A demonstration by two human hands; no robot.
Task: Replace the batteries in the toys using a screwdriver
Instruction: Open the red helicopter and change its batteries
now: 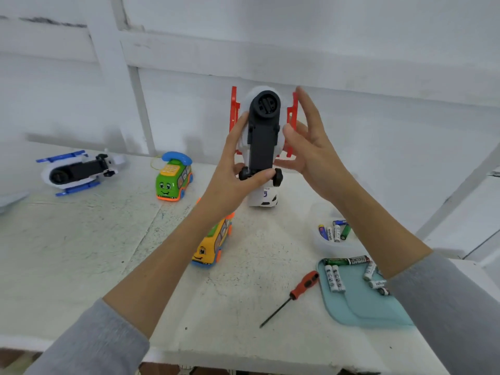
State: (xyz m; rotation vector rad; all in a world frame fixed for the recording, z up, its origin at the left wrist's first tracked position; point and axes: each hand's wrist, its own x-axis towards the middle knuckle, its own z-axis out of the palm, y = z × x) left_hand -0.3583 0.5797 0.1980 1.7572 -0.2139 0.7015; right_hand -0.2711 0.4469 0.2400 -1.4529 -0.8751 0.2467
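White, scuffed and speckled, the table (81, 253) meets a pale panelled wall. Above its far edge the left hand (238, 169) grips a white plastic toy helicopter with red skids (263, 131), its black underside facing the camera; the right hand (311, 142) hovers beside it, fingers spread. Toward the near right corner a red-handled screwdriver (290, 296) lies beside a smooth teal tray (362, 307) holding cylindrical batteries (335, 278).

glossy plastic toy (263, 136), rough table (81, 239)
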